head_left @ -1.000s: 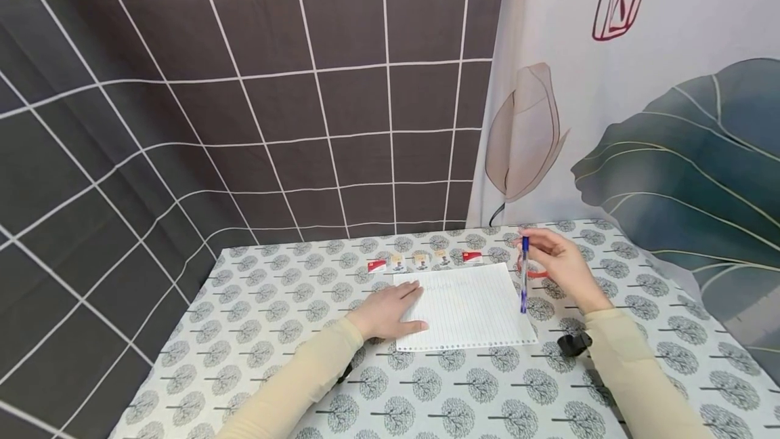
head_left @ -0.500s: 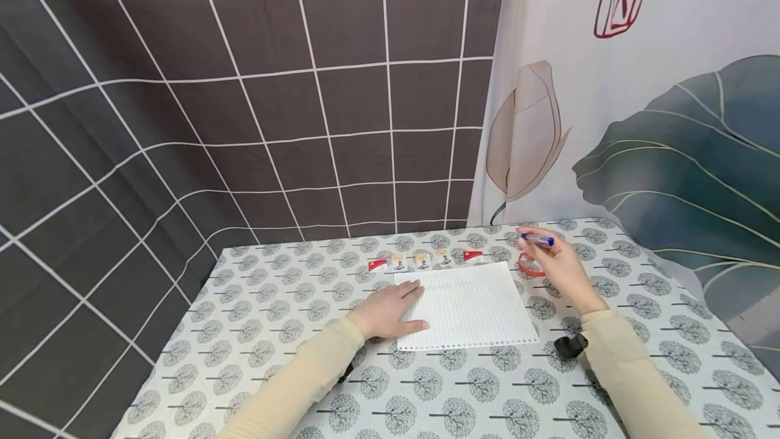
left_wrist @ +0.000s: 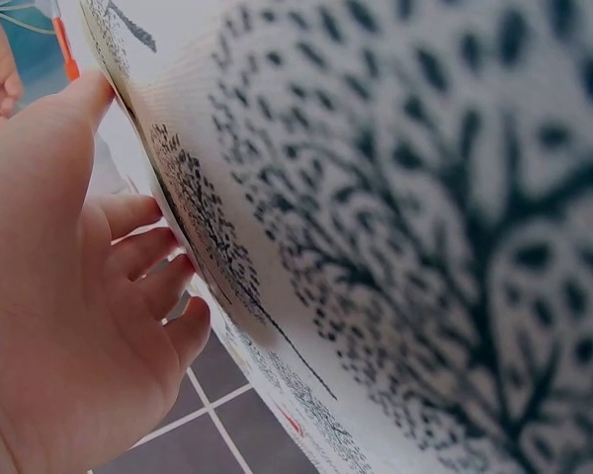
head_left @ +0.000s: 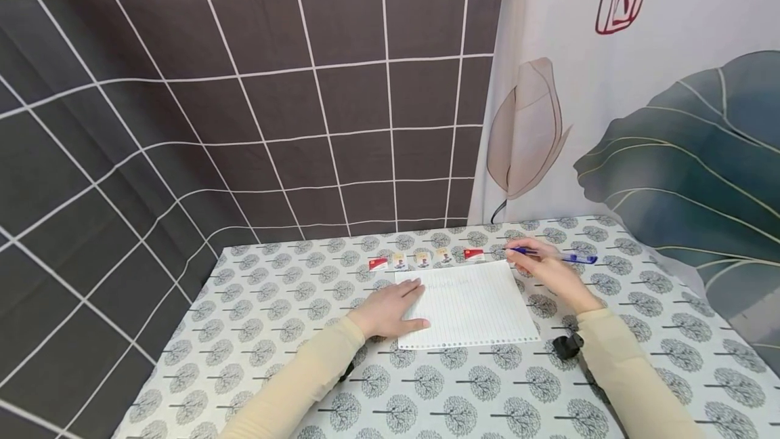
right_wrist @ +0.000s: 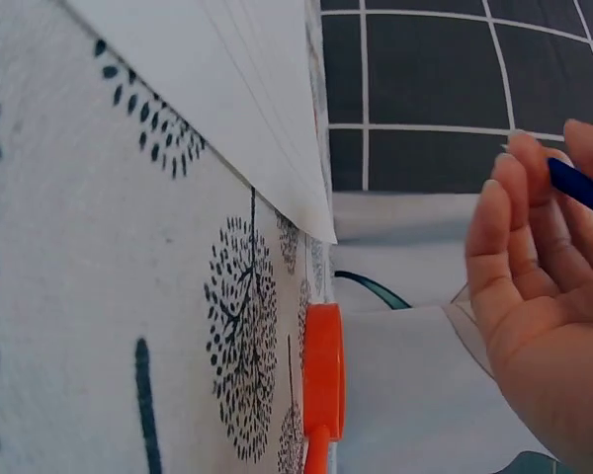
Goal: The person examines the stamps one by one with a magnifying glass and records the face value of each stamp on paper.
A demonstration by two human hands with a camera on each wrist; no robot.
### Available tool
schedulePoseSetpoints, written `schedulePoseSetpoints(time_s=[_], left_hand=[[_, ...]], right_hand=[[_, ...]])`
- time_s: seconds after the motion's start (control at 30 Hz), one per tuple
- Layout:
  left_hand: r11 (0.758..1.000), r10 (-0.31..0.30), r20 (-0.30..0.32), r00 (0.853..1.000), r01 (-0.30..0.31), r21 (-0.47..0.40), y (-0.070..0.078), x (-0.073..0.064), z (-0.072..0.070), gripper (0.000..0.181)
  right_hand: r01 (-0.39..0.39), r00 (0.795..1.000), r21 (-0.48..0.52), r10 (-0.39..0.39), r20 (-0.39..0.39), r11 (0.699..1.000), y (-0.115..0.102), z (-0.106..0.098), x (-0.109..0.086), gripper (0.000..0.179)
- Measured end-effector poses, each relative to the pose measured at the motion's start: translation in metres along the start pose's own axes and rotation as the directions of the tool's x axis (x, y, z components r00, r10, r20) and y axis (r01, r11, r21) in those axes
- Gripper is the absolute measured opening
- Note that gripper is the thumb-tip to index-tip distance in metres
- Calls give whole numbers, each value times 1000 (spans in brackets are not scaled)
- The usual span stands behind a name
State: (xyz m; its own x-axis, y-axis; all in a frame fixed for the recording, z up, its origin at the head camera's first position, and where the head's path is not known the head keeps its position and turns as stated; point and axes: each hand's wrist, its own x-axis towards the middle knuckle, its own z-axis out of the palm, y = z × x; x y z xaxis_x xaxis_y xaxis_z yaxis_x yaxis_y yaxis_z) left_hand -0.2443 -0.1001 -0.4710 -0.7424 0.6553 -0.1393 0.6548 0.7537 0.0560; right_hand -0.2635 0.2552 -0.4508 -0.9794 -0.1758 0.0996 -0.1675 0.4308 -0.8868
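Observation:
My left hand rests on the left side of a lined sheet of paper, fingers stretched out and thumb apart. In the left wrist view, the left hand is seen from its palm side, with the fingertips against the surface. Right of the paper's far corner, my right hand pinches a blue pen between thumb and fingers, raised above the table. The pen lies nearly level, its tip end to the left. Faint writing runs along the paper's top. In the right wrist view, the blue pen shows only partly.
Several small cards stand in a row behind the paper, including a left red-and-white card and a right red-and-white card. An orange ring with a handle is near the right hand. The tree-print tablecloth meets a dark grid curtain.
The pen has turned from upright to nearly level, with its tip end swung left. My right hand has shifted slightly left and covers the orange ring in the head view. My left hand stays put.

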Motion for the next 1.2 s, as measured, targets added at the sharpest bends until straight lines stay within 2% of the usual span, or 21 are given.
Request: schedulePoseSetpoints(time_s=[0.13,0.27,0.43,0.7,0.97,1.2], left_hand=[[1000,1,-2,1000,-1,5,0,0,-1,82],[1000,-1,2,1000,1,-5,0,0,0,83],[1000,-3,-1,1000,3,-11,-1,-1,1,83],[999,-3,-3,1000,3,-38,1,-1,-2,82],[999,-10,8,1000,10,-54,1,0,0,82],[999,-16,3,1000,16,-47,-1,1,2,83]], right_hand=[[-13,998,-32,15,64,999,0,5,3,48],[-33,996,-106,42,82,994,-1,11,5,43],[-59,992,-84,68,108,995,1,16,6,31],[-67,993,-174,82,83,982,0,23,14,27],[-64,995,-153,74,60,986,-2,37,22,17],[-26,996,-140,38,79,990,-6,43,24,15]])
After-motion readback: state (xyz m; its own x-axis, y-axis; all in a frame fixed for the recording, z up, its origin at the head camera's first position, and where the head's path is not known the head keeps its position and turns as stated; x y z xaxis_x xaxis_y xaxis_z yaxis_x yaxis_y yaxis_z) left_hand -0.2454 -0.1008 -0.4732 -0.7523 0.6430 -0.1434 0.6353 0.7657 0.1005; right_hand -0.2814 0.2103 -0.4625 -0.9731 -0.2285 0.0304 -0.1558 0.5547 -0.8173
